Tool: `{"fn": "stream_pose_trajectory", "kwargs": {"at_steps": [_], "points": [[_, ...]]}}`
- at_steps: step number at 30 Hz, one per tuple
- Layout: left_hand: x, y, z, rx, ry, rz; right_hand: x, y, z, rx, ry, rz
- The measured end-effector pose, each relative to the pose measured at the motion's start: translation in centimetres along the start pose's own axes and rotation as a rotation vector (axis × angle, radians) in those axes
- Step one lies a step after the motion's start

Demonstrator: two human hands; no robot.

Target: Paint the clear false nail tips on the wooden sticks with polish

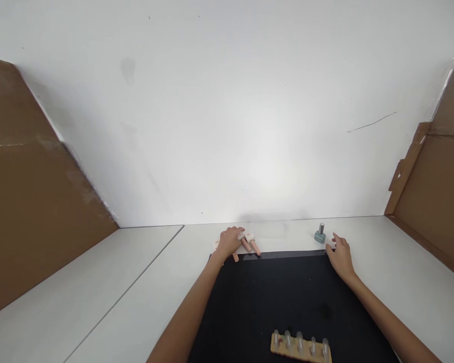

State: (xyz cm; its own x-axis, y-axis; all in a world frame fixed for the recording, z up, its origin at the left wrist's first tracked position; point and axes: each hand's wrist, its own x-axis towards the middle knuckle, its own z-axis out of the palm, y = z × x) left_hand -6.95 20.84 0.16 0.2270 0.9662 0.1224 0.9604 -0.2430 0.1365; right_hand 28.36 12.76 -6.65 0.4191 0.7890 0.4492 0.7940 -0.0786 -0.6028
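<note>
At the far edge of the black mat (265,297), my left hand (230,241) curls over a small group of nail polish bottles with long peach caps. Its fingers close on one pale nail polish bottle (242,236), partly hidden by them. Beside it another peach-capped bottle (254,245) lies on its side, and more of the group is covered by the hand. My right hand (341,256) is at the mat's far right corner, fingers apart and holding nothing. Just left of it stands a teal nail polish bottle (320,236) with a silver cap, upright and not touched.
Near the front of the mat lies a wooden strip (302,348) with several clear rounded pieces standing on it. A white wall (227,126) rises behind the white table (147,297). Cardboard panels close off the left (34,191) and right (435,191) sides.
</note>
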Motion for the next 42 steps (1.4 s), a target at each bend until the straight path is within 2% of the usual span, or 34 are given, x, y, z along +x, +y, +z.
{"fn": "stream_pose_trajectory", "kwargs": {"at_steps": [5, 9, 13, 17, 18, 20, 26, 30, 35, 38, 42], "points": [[-1.9, 0.0, -1.2, -0.009, 0.167, 0.005, -1.3, -1.6, -1.9, 0.096, 0.047, -0.016], [-4.2, 1.5, -2.9, -0.070, 0.306, -0.009, -3.4, -4.3, -4.5, 0.215, 0.011, -0.065], [-8.2, 5.1, -3.7, -0.156, 0.377, 0.095, -6.7, -8.5, -7.6, 0.366, -0.157, -0.151], [-13.0, 9.1, -2.7, -0.236, 0.399, 0.265, -10.4, -12.5, -10.0, 0.508, -0.343, -0.260], [-14.1, 9.8, -2.4, -0.299, 0.442, 0.345, -11.1, -13.3, -10.4, 0.585, -0.435, -0.281], [-15.9, 10.7, -1.7, -0.409, 0.522, 0.413, -12.3, -14.4, -10.8, 0.664, -0.564, -0.239], [-18.7, 10.6, -1.2, -0.554, 0.630, 0.497, -13.2, -15.3, -10.0, 0.752, -0.583, -0.079], [-18.8, 10.0, -1.2, -0.750, 0.546, 0.474, -13.4, -15.7, -9.4, 0.797, -0.652, -0.029], [-18.4, 9.0, -0.4, -1.046, 0.277, 0.382, -14.1, -15.7, -8.5, 0.705, -0.611, -0.167], [-18.4, 8.7, -0.2, -1.177, 0.099, 0.286, -14.4, -15.3, -7.8, 0.667, -0.578, -0.217], [-18.7, 9.0, -0.2, -1.333, -0.069, 0.082, -15.0, -15.0, -7.2, 0.587, -0.478, -0.331]]}}
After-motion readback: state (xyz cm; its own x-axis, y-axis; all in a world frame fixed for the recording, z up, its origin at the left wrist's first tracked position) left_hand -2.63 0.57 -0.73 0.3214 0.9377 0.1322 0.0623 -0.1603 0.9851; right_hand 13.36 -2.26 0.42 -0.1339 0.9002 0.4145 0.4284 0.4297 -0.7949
